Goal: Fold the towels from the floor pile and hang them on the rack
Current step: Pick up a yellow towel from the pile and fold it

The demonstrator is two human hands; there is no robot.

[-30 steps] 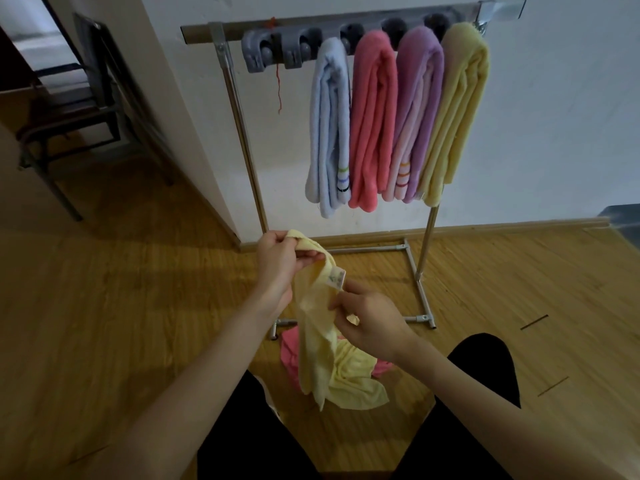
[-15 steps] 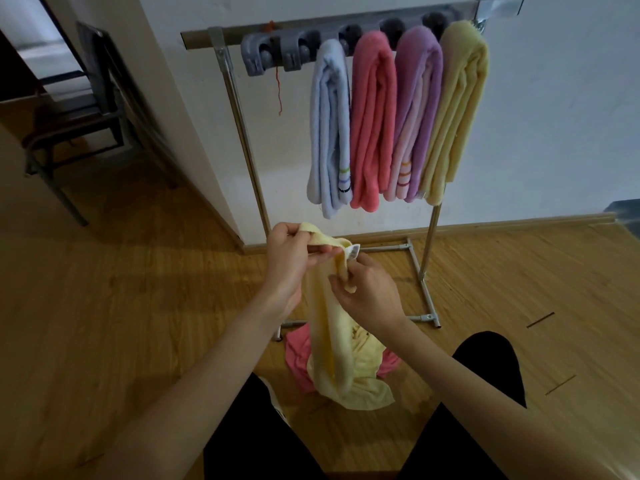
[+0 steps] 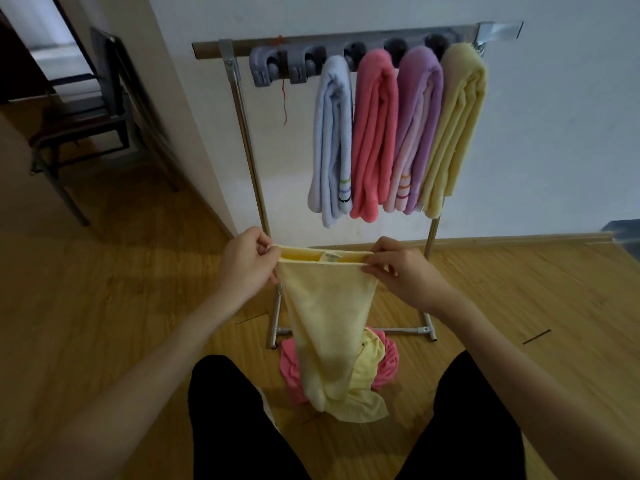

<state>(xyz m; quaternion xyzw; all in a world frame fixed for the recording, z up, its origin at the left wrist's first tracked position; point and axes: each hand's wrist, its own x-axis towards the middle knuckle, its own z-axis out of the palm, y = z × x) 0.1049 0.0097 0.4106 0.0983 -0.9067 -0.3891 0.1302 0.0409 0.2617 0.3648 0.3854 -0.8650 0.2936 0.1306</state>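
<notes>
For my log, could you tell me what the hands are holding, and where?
Both hands, left hand and right hand, pinch the yellow towel at its top corners.

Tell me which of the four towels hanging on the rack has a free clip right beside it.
The pale blue towel, leftmost of the four on the rack. The empty grey clips sit directly to its left; the other three hang between towels or at the bar's end.
</notes>
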